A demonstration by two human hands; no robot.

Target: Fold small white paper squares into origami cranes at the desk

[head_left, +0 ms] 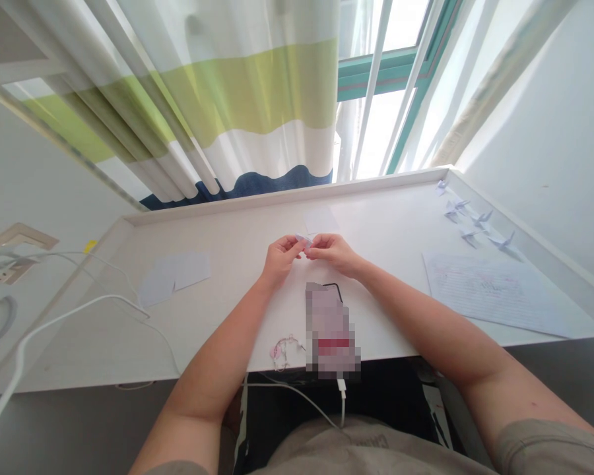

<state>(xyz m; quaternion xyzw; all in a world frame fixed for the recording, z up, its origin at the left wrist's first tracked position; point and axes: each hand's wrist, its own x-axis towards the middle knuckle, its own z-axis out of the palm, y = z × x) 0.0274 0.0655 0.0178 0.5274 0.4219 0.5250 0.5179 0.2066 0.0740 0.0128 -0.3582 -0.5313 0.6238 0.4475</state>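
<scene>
Small pale-lilac folded paper (301, 241), 1 piece, pinched between the nearly closed fingertips of left hand (278, 260) and right hand (332, 254), held just above white desk (247, 227); about 6 paper cranes (481, 221) near far right corner.

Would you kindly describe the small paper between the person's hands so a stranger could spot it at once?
Below the green-and-blue striped curtain lies a long white desk. Mid-desk, the left hand and right hand pinch a small folded piece of pale lilac paper. Unlike the folded paper cranes at right, it is held aloft.
</scene>
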